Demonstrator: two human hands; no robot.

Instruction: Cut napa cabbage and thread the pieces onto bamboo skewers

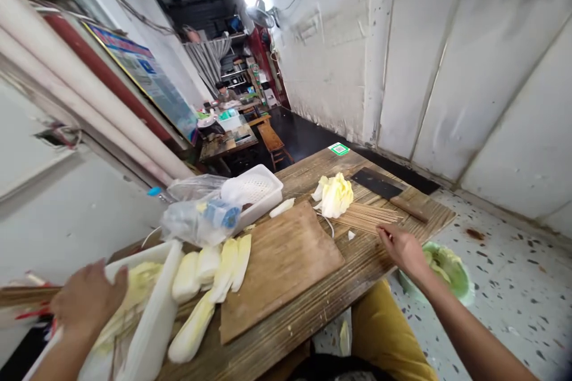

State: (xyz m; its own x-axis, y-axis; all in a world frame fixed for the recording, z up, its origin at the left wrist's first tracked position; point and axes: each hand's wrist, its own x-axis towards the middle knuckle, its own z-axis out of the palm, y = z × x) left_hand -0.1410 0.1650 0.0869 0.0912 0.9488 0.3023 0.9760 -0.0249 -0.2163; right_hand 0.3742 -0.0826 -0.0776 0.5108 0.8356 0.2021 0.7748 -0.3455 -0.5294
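Observation:
My right hand (404, 250) is closed, fingertips pinched at the near ends of a bundle of bamboo skewers (364, 217) lying on the wooden table (308, 300). My left hand (89, 297) is over the left side of a white plastic bin (154, 309), thumb apart from the fingers, with nothing visible in its grasp. Cabbage leaves (138, 289) and thin sticks fill part of that bin. Pale cabbage pieces (192, 324) lie between the bin and a wooden cutting board (281, 262). A yellow cabbage heart (336, 195) rests against the skewers' far ends.
A cleaver (379, 186) lies at the table's right, its handle toward the edge. Behind the board stand a white basket (263, 190) and a plastic bag (196, 220). On the floor at right, a green tub (460, 280) holds leaves. More sticks (27, 296) show at far left.

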